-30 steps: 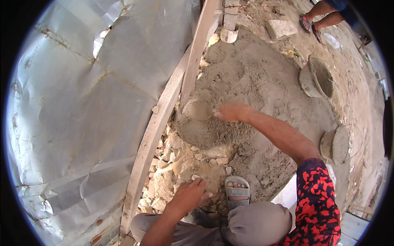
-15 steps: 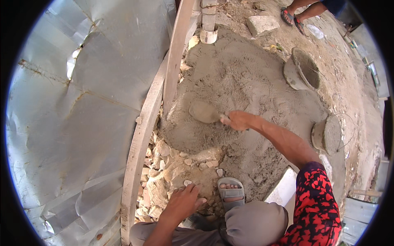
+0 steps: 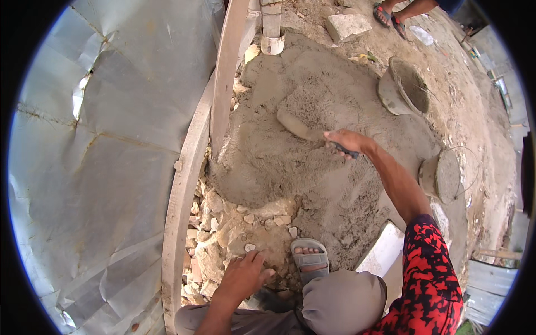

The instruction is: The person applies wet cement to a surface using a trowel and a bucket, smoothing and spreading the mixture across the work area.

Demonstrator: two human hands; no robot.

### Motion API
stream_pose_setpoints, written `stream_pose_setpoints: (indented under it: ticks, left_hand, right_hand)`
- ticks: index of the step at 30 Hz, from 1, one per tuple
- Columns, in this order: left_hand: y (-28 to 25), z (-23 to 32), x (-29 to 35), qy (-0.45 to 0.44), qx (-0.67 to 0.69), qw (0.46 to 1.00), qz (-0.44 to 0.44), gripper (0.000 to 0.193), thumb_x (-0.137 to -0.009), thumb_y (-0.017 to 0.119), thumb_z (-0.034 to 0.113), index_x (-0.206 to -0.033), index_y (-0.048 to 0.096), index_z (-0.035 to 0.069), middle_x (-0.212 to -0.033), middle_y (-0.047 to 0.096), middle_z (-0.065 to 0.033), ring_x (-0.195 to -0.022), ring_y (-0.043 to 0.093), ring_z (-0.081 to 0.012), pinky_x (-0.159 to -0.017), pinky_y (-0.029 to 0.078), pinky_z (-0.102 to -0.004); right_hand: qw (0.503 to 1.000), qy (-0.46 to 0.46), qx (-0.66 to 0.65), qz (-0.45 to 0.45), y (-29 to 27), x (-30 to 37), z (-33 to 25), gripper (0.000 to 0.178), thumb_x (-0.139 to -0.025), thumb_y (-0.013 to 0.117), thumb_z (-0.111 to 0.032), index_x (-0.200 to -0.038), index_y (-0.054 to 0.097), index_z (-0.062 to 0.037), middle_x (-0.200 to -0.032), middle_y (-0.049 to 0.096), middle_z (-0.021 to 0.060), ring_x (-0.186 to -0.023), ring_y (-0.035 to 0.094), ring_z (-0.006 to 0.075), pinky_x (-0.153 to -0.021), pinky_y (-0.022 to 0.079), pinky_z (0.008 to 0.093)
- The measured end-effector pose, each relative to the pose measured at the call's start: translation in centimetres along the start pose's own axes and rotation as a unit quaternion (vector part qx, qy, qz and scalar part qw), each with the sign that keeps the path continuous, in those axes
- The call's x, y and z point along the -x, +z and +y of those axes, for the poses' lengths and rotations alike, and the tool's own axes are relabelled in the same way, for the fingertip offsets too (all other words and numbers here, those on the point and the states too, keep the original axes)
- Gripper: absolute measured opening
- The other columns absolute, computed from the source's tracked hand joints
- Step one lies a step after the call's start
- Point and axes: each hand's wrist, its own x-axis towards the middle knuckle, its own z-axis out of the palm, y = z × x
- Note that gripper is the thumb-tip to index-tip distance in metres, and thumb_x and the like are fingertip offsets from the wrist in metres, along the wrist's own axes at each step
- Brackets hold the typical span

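Note:
My right hand (image 3: 349,143) is closed round the dark handle of a trowel (image 3: 300,126). Its blade, coated in grey mortar, is tilted on edge against the wet concrete (image 3: 262,162) spread over the ground. My left hand (image 3: 243,274) hangs near my left knee, above the rubble stones (image 3: 245,223) at the edge of the concrete. Its fingers are loosely bent and apart, and nothing shows in them.
Metal sheeting (image 3: 106,167) stands on the left, with a wooden board (image 3: 184,206) along it. A pipe (image 3: 272,43) rises from the concrete at the far side. Two mortar-caked buckets (image 3: 395,92) are at the right. A stone block (image 3: 347,27) and another person's feet (image 3: 391,15) are beyond.
My right hand has moved right and slightly away from me with the trowel, whose blade has turned from lying flat to standing on edge. My left hand stays about where it was.

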Motion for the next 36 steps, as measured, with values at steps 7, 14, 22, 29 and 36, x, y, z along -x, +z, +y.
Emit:
stream_pose_setpoints:
  ticks: [7,14,22,29,36]
  left_hand:
    - [-0.7,0.0,-0.3,-0.017,0.046,0.999,-0.022,0.055,-0.091,0.057,0.038,-0.135,0.043,0.008,-0.126,0.053,-0.0171,-0.115,0.053,-0.0351,-0.099,0.040,-0.0453]
    - [0.3,-0.5,0.2,-0.009,0.032,0.998,-0.044,0.055,-0.091,0.057,0.039,-0.135,0.043,0.007,-0.125,0.053,-0.0195,-0.112,0.054,-0.0384,-0.097,0.042,-0.0469]
    - [0.7,-0.1,-0.7,0.022,0.033,0.999,-0.001,0.053,-0.092,0.056,0.039,-0.132,0.045,0.007,-0.127,0.052,-0.0192,-0.111,0.055,-0.0399,-0.096,0.042,-0.0472]
    - [1.3,-0.4,0.9,0.023,0.039,0.998,0.045,0.045,-0.090,0.059,0.037,-0.121,0.050,0.004,-0.123,0.054,-0.0183,-0.109,0.057,-0.0373,-0.094,0.042,-0.0505]
    - [1.5,-0.5,0.8,0.023,0.027,0.998,0.053,0.049,-0.090,0.057,0.036,-0.126,0.049,0.005,-0.123,0.053,-0.0160,-0.108,0.057,-0.0359,-0.093,0.044,-0.0472]
  right_hand:
    - [0.995,-0.064,0.026,0.077,6.7,3.9,5.3,0.056,-0.097,0.035,-0.058,-0.102,0.053,-0.0053,-0.062,0.048,0.0004,-0.048,0.047,0.0104,-0.043,0.041,0.0298]
    - [0.972,0.010,-0.181,0.148,4.9,4.7,7.3,0.056,-0.098,0.037,-0.055,-0.104,0.052,-0.0018,-0.059,0.048,0.0030,-0.046,0.048,0.0120,-0.042,0.041,0.0301]
    - [0.998,-0.063,0.017,-0.019,17.3,4.3,1.8,0.055,-0.100,0.031,-0.052,-0.108,0.049,-0.0004,-0.060,0.050,0.0062,-0.048,0.051,0.0161,-0.049,0.044,0.0333]
    - [0.990,-0.080,-0.023,0.117,13.6,0.8,-2.1,0.056,-0.099,0.032,-0.053,-0.106,0.049,-0.0001,-0.063,0.050,0.0059,-0.050,0.053,0.0190,-0.052,0.045,0.0372]
    - [0.907,-0.276,0.318,0.011,19.3,0.7,-0.5,0.046,-0.099,0.038,-0.044,-0.108,0.050,-0.0008,-0.072,0.060,0.0166,-0.069,0.063,0.0317,-0.066,0.049,0.0469]
